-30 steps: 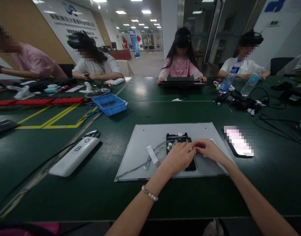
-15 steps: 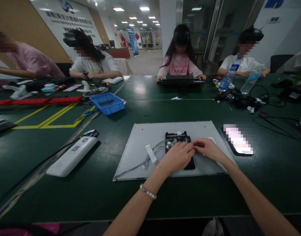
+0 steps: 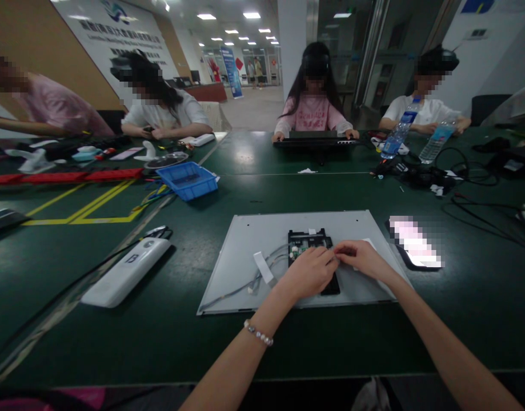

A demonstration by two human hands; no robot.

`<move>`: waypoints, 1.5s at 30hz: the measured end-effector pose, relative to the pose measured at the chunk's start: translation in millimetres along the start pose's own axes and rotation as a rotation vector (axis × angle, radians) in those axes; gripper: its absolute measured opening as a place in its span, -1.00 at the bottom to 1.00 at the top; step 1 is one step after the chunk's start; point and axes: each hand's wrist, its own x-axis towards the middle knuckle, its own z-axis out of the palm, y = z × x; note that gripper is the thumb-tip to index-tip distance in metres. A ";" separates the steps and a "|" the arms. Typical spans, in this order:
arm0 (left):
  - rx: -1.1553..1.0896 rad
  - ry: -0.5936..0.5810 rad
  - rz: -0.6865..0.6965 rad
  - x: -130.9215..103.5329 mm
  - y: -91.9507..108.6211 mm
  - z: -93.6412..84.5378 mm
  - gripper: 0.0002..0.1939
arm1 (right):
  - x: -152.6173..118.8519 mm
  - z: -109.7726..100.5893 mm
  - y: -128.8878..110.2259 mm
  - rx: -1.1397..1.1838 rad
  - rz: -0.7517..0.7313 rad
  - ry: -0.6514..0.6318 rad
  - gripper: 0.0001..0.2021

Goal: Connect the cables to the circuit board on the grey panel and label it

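Observation:
A grey-white flat panel [image 3: 240, 251] lies on the green table in front of me. On its middle sits a black plastic frame [image 3: 331, 285] with a small green circuit board [image 3: 295, 251] in it. My left hand [image 3: 314, 271] rests over the frame, its fingers closed and bent toward the right edge. My right hand [image 3: 360, 257] meets it there, thumb and forefinger pinched together; what lies between the fingertips is too small to make out. Grey cables [image 3: 232, 294] with a white tape strip [image 3: 263, 268] run across the panel left of the frame.
A white power bank [image 3: 127, 274] with a cable lies to the left, a lit phone [image 3: 416, 245] to the right. Further back are a blue tray [image 3: 189, 181], water bottles [image 3: 400, 131] and tangled black cables [image 3: 416, 174]. Several people sit across the table.

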 end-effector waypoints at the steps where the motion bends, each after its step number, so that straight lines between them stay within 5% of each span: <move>1: 0.003 0.001 0.001 -0.1 -0.2 0.3 -0.81 | 0.0 0.0 -0.8 0.004 0.003 -0.002 -0.84; 25: 0.000 0.003 -0.003 1.1 1.6 -9.8 -0.78 | 0.8 -1.0 -0.3 0.002 -0.001 0.004 -0.82; 34: -0.022 0.015 -0.333 -8.0 -42.5 -40.7 -0.76 | -2.6 -1.9 -0.8 -0.051 0.016 0.017 -0.83; 45: 0.004 -0.130 -0.370 38.1 -66.6 0.7 -0.81 | -2.6 -6.2 -3.4 -0.051 0.007 0.007 -0.81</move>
